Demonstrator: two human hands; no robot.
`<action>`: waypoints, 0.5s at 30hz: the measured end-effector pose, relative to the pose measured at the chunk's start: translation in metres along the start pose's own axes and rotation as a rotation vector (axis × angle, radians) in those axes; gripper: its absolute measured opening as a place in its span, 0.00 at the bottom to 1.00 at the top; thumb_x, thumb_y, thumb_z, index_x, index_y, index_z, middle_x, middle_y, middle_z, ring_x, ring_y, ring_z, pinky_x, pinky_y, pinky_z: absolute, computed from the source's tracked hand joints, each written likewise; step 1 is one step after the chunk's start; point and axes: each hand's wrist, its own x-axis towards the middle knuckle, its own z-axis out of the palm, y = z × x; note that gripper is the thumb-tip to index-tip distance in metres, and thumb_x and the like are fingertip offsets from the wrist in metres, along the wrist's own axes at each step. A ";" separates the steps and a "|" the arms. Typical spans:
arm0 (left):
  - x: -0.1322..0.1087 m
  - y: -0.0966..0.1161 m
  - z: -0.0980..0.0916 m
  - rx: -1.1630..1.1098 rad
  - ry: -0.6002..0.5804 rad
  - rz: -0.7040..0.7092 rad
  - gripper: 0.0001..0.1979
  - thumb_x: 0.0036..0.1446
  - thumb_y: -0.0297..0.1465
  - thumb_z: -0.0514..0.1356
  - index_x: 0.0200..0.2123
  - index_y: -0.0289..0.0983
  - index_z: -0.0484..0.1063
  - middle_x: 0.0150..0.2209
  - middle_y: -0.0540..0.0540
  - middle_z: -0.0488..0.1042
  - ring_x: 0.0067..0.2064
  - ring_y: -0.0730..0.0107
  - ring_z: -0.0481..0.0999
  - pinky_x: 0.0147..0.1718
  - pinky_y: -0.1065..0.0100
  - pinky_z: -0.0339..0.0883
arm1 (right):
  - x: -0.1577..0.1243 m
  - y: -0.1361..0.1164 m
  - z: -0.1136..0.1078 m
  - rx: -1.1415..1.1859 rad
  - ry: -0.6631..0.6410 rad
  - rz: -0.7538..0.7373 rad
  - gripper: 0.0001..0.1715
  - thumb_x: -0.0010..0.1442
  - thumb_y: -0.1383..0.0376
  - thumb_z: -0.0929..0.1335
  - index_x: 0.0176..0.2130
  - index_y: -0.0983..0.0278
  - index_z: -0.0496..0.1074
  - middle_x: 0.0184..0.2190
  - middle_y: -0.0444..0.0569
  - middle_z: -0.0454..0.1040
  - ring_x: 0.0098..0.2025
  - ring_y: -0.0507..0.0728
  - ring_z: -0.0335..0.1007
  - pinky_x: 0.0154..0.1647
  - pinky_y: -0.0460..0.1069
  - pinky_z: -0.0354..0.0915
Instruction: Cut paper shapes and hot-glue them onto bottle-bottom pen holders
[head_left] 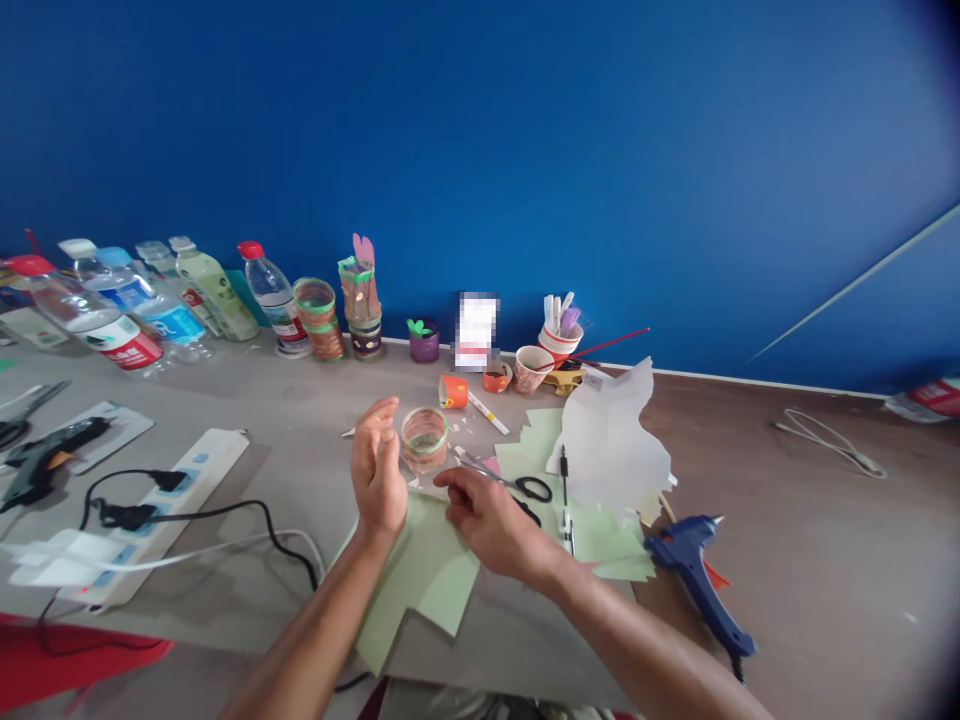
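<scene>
My left hand is raised beside a small round container with a painted, brownish-pink wall and greenish rim. Its fingers stretch upward with the thumb alongside, and I see nothing in the palm. Just in front of the container is my right hand, fingers curled in and the index finger reaching left. Whether anything small sits between those fingers is hidden. Black-handled scissors lie partly behind the right hand. Beneath both hands are pale green paper sheets. Paper scraps are scattered near the container.
A blue glue gun lies at right near a white translucent sheet. Paper cups, a marker and an orange cup stand or lie behind. At left are a power strip with cables, another glue gun and bottles.
</scene>
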 end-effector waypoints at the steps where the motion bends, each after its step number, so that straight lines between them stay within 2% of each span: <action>1: 0.000 0.004 0.001 -0.016 -0.008 -0.003 0.15 0.61 0.41 0.54 0.46 0.39 0.71 0.53 0.41 0.71 0.57 0.59 0.69 0.58 0.57 0.58 | -0.003 0.001 -0.006 0.039 0.015 0.000 0.22 0.51 0.77 0.62 0.44 0.66 0.73 0.29 0.45 0.70 0.31 0.52 0.65 0.33 0.45 0.63; 6: 0.003 0.024 0.000 -0.071 -0.077 -0.012 0.15 0.61 0.39 0.56 0.48 0.39 0.70 0.53 0.41 0.71 0.58 0.59 0.68 0.60 0.56 0.57 | -0.013 0.022 -0.038 0.187 0.039 0.033 0.19 0.55 0.70 0.62 0.45 0.62 0.73 0.29 0.43 0.67 0.30 0.51 0.62 0.30 0.45 0.60; 9: 0.005 0.033 -0.003 -0.015 -0.162 -0.080 0.17 0.60 0.40 0.57 0.49 0.39 0.69 0.54 0.42 0.70 0.59 0.60 0.66 0.61 0.58 0.56 | -0.020 0.042 -0.058 0.312 0.037 0.058 0.18 0.56 0.66 0.64 0.46 0.63 0.72 0.28 0.42 0.63 0.28 0.50 0.59 0.28 0.44 0.57; 11: 0.004 0.038 -0.006 0.005 -0.298 -0.210 0.19 0.61 0.42 0.56 0.51 0.39 0.67 0.53 0.41 0.71 0.58 0.60 0.68 0.59 0.57 0.59 | -0.026 0.055 -0.070 0.347 0.071 0.046 0.17 0.55 0.65 0.65 0.46 0.63 0.72 0.28 0.42 0.61 0.28 0.50 0.59 0.29 0.45 0.57; 13: -0.001 0.045 -0.011 0.052 -0.494 -0.339 0.20 0.61 0.43 0.55 0.52 0.38 0.66 0.53 0.39 0.71 0.58 0.57 0.68 0.58 0.56 0.60 | -0.034 0.065 -0.081 0.365 0.090 0.040 0.17 0.55 0.64 0.67 0.46 0.62 0.73 0.28 0.42 0.62 0.30 0.51 0.60 0.31 0.45 0.58; 15: -0.009 0.053 -0.020 0.139 -0.613 -0.311 0.22 0.59 0.43 0.57 0.53 0.39 0.65 0.56 0.38 0.68 0.59 0.55 0.66 0.58 0.56 0.60 | -0.042 0.071 -0.090 0.383 0.080 0.047 0.17 0.55 0.64 0.68 0.46 0.62 0.73 0.30 0.43 0.63 0.33 0.52 0.61 0.33 0.46 0.60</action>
